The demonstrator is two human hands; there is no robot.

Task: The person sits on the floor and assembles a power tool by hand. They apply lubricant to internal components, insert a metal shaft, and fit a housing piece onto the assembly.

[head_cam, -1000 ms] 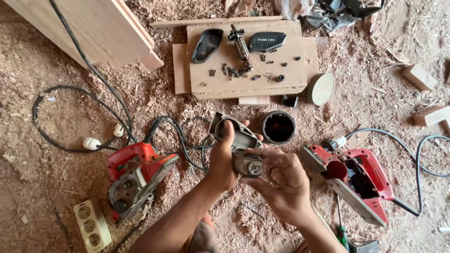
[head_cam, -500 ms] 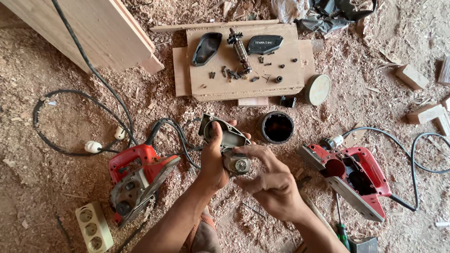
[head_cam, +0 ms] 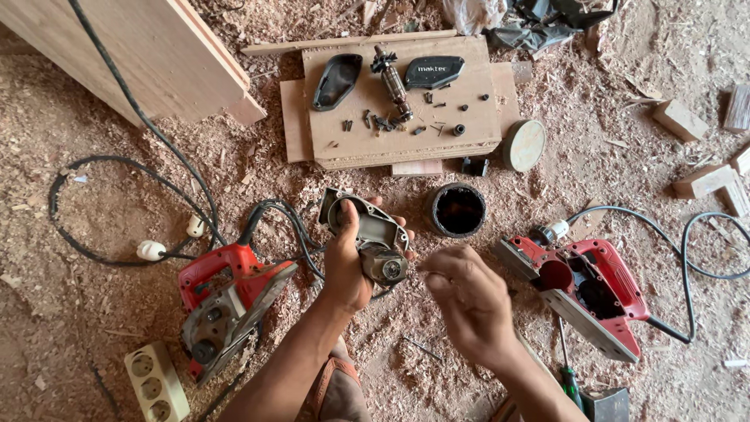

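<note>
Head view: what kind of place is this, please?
Probably a woodworking shop floor used for tool repair: sawdust covers the ground, wooden boards lie about, and opened red power tools sit beside loose screws.

left: red planer (head_cam: pixel 223 301) | right: opened planer (head_cam: pixel 590 285) | ahead: black cylinder (head_cam: pixel 458 209)

On the floor (head_cam: pixel 94 312), a board (head_cam: pixel 406 117) lies at the far side with a rotor (head_cam: pixel 392 82), two covers and screws (head_cam: pixel 375 123) on it. Nearer, a ring (head_cam: pixel 458 210) sits between the housing (head_cam: pixel 367 234) at left and a planer (head_cam: pixel 590 285) at right. Another planer (head_cam: pixel 223 305) lies far left, a socket strip (head_cam: pixel 158 383) before it.
</note>
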